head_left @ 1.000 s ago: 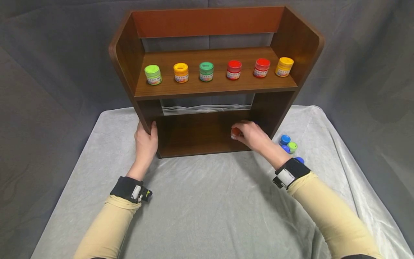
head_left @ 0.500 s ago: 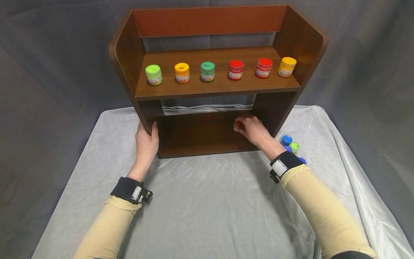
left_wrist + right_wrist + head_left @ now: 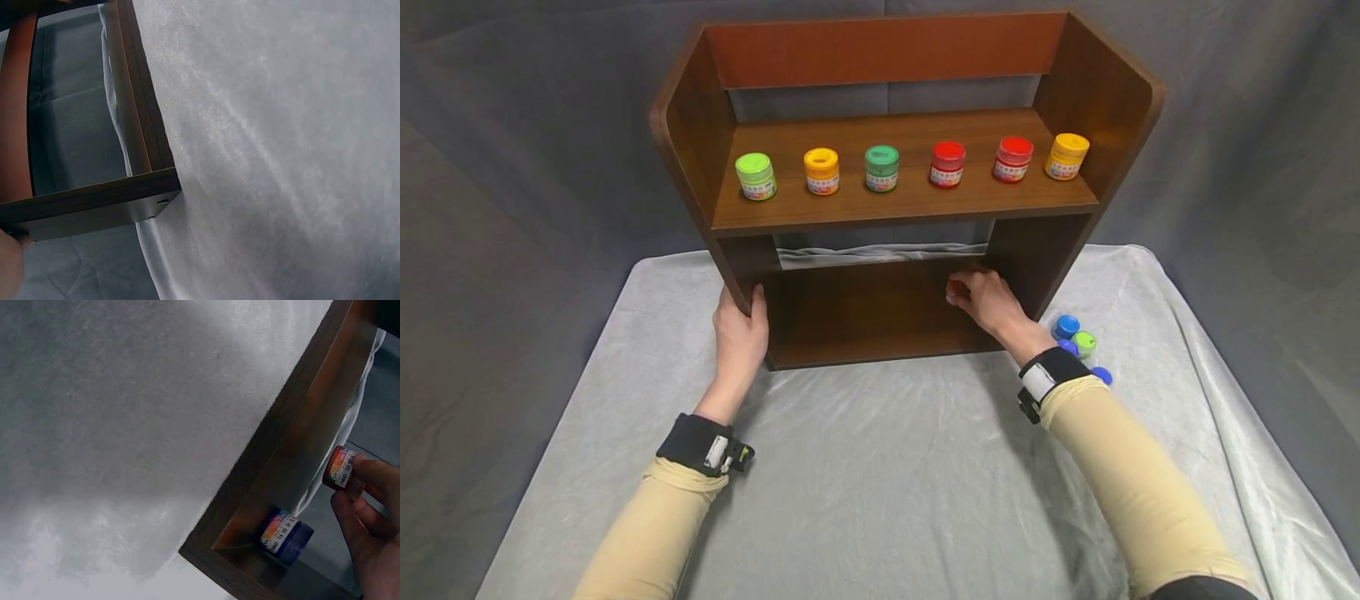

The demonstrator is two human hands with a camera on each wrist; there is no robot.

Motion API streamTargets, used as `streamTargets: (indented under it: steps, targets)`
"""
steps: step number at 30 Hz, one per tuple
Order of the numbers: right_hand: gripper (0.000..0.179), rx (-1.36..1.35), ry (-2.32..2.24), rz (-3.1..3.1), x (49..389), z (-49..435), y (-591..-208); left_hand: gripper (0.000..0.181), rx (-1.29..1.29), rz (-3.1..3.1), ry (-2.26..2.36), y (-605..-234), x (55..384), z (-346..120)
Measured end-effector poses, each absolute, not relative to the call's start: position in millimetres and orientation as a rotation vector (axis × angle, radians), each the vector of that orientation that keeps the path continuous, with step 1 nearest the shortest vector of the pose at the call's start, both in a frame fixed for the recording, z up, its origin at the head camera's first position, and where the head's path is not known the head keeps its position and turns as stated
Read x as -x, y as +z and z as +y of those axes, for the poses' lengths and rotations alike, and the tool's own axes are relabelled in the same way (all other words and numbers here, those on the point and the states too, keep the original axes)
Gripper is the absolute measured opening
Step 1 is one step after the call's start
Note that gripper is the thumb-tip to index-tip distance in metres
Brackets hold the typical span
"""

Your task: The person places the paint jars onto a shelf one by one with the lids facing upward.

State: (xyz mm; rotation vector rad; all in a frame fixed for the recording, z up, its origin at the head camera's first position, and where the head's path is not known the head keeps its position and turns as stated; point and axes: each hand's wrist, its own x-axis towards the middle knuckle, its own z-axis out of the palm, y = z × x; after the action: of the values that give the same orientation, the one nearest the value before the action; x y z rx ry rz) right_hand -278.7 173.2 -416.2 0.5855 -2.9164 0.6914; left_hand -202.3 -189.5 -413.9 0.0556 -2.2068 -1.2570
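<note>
My right hand (image 3: 994, 307) reaches into the lower compartment of a brown wooden shelf (image 3: 850, 321). It pinches a small reddish-brown paint jar (image 3: 339, 469) between thumb and fingers; the right wrist view shows it tilted above the lower board. Below it in that view, a dark blue paint jar (image 3: 286, 537) stands in the corner by the side panel; my hand hides this one from the head view. At the other end, my left hand (image 3: 739, 337) grips the front edge of the left side panel (image 3: 735, 271), thumb on the inner side. Only a bit of that hand (image 3: 9, 265) shows in the left wrist view.
On the upper board stand several paint jars in a row: a light green jar (image 3: 756, 177), yellow, green and red ones. To the right of the shelf, blue and light green jars (image 3: 1084, 342) cluster on the grey cloth (image 3: 880, 467). Grey curtains hang behind.
My right hand has moved a little right and deeper into the lower compartment with the reddish-brown paint jar, then barely shifted. My left hand keeps its grip on the side panel.
</note>
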Motion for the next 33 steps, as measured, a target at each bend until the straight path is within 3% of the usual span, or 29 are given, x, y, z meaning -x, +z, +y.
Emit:
streamTargets:
  steps: [28,33]
  targets:
    - [0.031,-0.514,0.708,-2.992,280,177,-428,0.036,-0.049,-2.201,-1.256,-417,204,-190]
    - [0.043,-0.504,0.672,-3.002,280,177,-426,0.036,-0.052,-2.202,-1.255,-417,203,-189]
